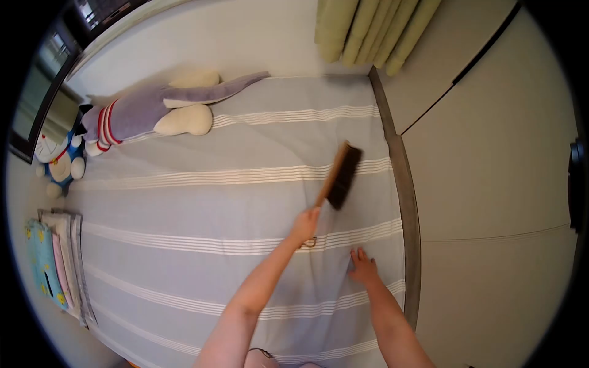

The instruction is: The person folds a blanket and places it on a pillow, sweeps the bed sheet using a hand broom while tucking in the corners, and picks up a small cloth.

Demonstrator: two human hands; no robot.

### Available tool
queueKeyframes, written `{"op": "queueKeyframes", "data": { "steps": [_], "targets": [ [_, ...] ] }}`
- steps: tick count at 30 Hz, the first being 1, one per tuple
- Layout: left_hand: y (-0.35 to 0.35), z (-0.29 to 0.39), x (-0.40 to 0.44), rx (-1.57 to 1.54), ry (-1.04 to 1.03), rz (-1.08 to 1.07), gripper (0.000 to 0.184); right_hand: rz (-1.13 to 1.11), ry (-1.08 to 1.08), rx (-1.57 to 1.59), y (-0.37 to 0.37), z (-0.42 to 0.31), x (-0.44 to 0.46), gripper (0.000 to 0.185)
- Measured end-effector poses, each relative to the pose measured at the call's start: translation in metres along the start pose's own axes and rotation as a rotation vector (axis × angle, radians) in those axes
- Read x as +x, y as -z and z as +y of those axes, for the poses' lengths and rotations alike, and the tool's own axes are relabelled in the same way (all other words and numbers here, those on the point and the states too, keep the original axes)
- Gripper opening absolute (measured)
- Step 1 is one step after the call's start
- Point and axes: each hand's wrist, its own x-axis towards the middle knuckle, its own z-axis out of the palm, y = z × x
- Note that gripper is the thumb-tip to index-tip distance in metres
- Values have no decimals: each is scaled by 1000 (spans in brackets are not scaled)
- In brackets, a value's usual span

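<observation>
My left hand [305,226] is closed round the wooden handle of a bed brush [345,175]. The brush slants up and away from the hand, its dark bristles turned to the right. Slight blur hides whether the bristles touch the grey sheet with white stripes [245,205]. A small loop hangs by the left wrist. To the right and nearer me, my right hand [364,268] rests on the sheet with its fingers apart, holding nothing. Faint wrinkles run through the cloth around both hands.
A long purple plush toy [138,113] lies along the wall, beside a blue-and-white plush [60,162]. Folded bedding and pillows [58,264] stand at the left end. A brown bed edge [406,208] borders a pale cabinet [491,184]. Green curtains [374,30] hang at the back.
</observation>
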Motion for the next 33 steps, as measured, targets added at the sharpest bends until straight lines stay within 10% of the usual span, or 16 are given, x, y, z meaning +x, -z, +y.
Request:
{"op": "queueKeyframes", "data": {
  "steps": [4, 7, 10, 18, 20, 22, 24, 27, 33],
  "targets": [
    [83, -87, 15, 121, 31, 692, 38, 45, -6, 28, -2, 0, -2, 78],
    [145, -57, 40, -760, 466, 1049, 45, 28, -27, 35, 1, -3, -1, 77],
    [127, -53, 63, -950, 827, 781, 47, 15, -52, 43, 7, -8, -3, 77],
    [27, 32, 85, -207, 508, -457, 55, 69, -41, 21, 1, -7, -4, 79],
    [27, -23, 88, 29, 44, -180, 45, 94, -35, 23, -4, -6, -2, 79],
    [56, -38, 82, -73, 66, 203, 50, 70, -42, 50, -3, -6, -2, 78],
    [83, -89, 105, -17, 195, 541, 50, 61, -49, 61, -2, -6, -2, 78],
    [101, -11, 115, -738, 931, 734, 51, 58, -71, 72, 1, -9, -4, 77],
    [-33, -1, 70, -85, 345, -375, 45, 34, -111, 120, 5, -10, -3, 74]
  ]
}}
